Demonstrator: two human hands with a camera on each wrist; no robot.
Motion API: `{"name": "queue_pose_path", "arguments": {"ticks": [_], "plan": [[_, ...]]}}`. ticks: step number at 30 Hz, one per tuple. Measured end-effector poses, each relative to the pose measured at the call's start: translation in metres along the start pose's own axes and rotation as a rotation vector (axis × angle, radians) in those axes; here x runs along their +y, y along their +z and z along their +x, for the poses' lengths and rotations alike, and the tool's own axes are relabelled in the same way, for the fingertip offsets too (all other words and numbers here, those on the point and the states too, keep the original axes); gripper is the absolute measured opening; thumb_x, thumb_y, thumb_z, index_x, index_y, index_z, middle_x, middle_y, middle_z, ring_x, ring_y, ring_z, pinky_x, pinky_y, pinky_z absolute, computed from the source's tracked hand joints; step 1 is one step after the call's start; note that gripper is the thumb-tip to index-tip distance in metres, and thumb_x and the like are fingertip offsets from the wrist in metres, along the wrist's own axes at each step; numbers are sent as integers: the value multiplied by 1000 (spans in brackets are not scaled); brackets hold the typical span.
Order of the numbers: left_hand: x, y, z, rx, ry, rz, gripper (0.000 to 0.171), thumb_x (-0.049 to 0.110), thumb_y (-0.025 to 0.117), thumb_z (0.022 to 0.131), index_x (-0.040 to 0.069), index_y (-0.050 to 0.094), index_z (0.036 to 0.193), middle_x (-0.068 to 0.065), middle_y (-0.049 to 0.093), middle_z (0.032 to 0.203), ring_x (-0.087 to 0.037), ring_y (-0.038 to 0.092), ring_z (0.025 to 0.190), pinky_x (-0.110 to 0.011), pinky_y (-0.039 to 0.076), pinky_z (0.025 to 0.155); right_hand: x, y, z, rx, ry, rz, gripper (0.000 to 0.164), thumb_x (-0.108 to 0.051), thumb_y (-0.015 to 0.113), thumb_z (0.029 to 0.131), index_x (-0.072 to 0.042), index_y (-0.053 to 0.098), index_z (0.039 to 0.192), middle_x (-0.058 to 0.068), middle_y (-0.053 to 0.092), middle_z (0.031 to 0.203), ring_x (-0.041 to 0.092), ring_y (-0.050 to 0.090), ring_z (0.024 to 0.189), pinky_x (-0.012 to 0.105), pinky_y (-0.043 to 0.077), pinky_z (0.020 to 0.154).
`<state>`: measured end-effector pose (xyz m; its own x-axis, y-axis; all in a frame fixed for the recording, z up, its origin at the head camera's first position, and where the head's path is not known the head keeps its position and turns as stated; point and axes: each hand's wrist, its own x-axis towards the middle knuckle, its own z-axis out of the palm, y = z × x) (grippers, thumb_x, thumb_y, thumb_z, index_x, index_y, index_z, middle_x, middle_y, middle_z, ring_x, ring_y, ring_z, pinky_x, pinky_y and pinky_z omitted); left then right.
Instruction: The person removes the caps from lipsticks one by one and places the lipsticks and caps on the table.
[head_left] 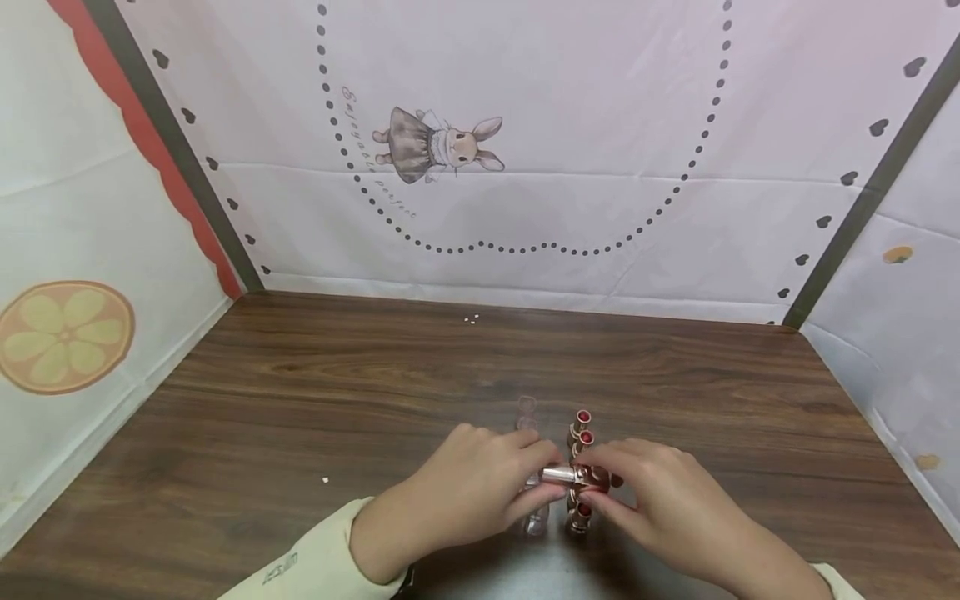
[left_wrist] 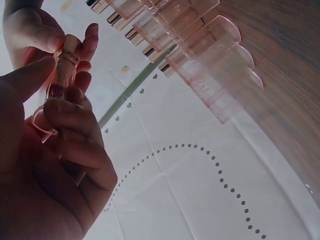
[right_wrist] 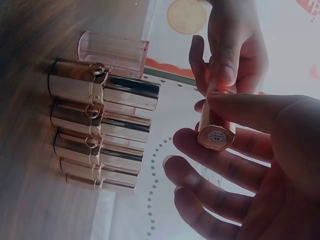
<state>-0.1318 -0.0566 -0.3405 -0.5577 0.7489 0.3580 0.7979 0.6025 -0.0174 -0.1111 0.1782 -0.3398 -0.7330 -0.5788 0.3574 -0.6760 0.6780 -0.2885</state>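
Observation:
A lipstick [head_left: 595,477] lies level between both hands above the table. My left hand [head_left: 483,471] pinches its clear pink cap [left_wrist: 45,121], and the dark red tip shows inside the cap in the left wrist view. The gold base [right_wrist: 216,139], with a round label on its end, is held between the thumb and fingers of my right hand [head_left: 667,492]. Beneath the hands, several uncapped lipsticks [right_wrist: 75,115] stand upright in a row, partly hidden in the head view. Several clear caps [right_wrist: 112,52] stand in a row to their left.
The dark wood table [head_left: 360,358] runs back to a white printed cloth wall [head_left: 570,208]. Cloth walls also stand at left and right. Small white bits [head_left: 472,318] lie near the back edge, and another white scrap [head_left: 326,480] lies left of the hands.

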Motion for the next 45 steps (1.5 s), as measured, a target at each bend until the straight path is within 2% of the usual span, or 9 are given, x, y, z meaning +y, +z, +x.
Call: {"name": "queue_pose_path", "arguments": {"ticks": [8, 12, 15, 22, 29, 33, 38, 42, 45], "plan": [[-8, 2, 5, 158, 11, -28, 20, 39, 73, 88, 23, 68, 101, 13, 64, 83, 4, 42, 50, -13, 27, 44, 5, -3, 1, 63, 45, 49, 26, -17, 80, 83, -19, 70, 108, -15, 71, 92, -6, 62, 80, 21, 53, 66], [-16, -1, 7, 183, -22, -35, 23, 33, 72, 85, 23, 68, 105, 13, 64, 84, 2, 45, 50, -15, 30, 45, 10, -6, 6, 87, 66, 100, 26, -13, 79, 83, -21, 70, 106, -18, 69, 87, -6, 61, 78, 19, 50, 64], [-22, -4, 10, 146, -77, -83, 25, 31, 71, 85, 22, 68, 108, 13, 66, 85, 1, 50, 54, -16, 35, 47, 17, -9, 11, 85, 105, 141, 25, -11, 78, 84, -20, 69, 106, -16, 70, 87, -4, 62, 78, 21, 51, 64], [-43, 0, 13, -18, -293, -251, 26, 33, 69, 92, 24, 65, 117, 14, 71, 95, 6, 47, 54, -19, 42, 54, 45, -4, 23, 131, 226, 178, 23, -14, 81, 83, -16, 74, 105, -7, 69, 97, 12, 65, 85, 30, 56, 73], [-76, 18, 19, 21, -462, -390, 26, 28, 77, 88, 22, 70, 113, 6, 63, 95, -3, 51, 65, -24, 46, 64, 75, 6, 37, 106, 267, 150, 21, -14, 81, 83, -10, 76, 104, -2, 59, 80, 12, 53, 71, 24, 45, 63], [-92, 30, 24, 23, -499, -443, 27, 26, 78, 87, 19, 72, 113, 1, 59, 90, -8, 50, 69, -25, 44, 64, 90, 14, 44, 21, 277, 168, 20, -14, 79, 85, -6, 75, 102, -4, 64, 75, 6, 52, 67, 23, 44, 61], [-105, 44, 32, -57, -505, -512, 25, 20, 77, 88, 15, 73, 112, 1, 65, 92, -14, 59, 79, -28, 48, 72, 103, 26, 50, -82, 310, 219, 21, -17, 77, 86, -4, 74, 102, -4, 67, 72, 4, 56, 63, 23, 46, 59], [-109, 51, 38, -108, -502, -504, 23, 18, 77, 88, 15, 73, 110, 3, 71, 94, -15, 65, 86, -31, 50, 81, 108, 34, 55, -144, 328, 263, 23, -19, 78, 85, -4, 74, 102, -2, 69, 75, 6, 58, 64, 24, 47, 60], [-110, 55, 43, -143, -518, -484, 22, 18, 78, 87, 16, 73, 109, 4, 72, 93, -10, 64, 82, -30, 51, 79, 111, 39, 59, -186, 330, 293, 21, -18, 79, 85, -4, 74, 100, -1, 70, 77, 7, 57, 65, 25, 47, 60]]}}
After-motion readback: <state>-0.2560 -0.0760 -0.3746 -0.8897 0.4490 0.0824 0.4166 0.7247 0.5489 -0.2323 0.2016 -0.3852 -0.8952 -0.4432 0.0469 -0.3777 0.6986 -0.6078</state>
